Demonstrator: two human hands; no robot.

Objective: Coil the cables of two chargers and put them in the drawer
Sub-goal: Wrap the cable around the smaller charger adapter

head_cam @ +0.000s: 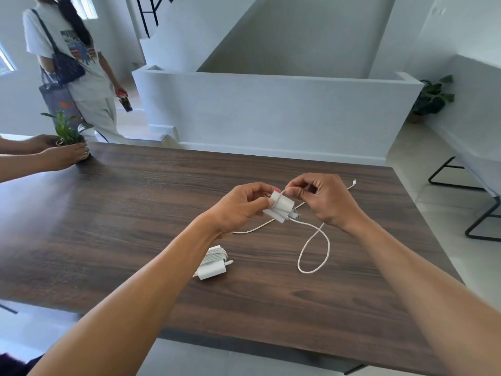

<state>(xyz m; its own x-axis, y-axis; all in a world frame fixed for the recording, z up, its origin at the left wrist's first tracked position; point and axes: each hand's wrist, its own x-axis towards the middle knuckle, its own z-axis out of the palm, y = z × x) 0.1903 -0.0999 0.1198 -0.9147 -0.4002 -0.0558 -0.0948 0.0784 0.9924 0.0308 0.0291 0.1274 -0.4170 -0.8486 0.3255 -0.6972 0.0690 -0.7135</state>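
- Left hand point(238, 207) grips a white charger point(279, 207) at frame centre, above the table point(135, 213).
- Right hand point(322, 199) pinches its cable point(314, 248).
- Second charger point(212, 263), already coiled, lies lower centre.

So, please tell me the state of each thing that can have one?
Charger in hands: held up, cable partly wound.
Its cable: mostly loose on the table.
Second charger: lying on table, cable coiled.
Left hand: gripping charger.
Right hand: pinching cable.
Drawer: not visible.
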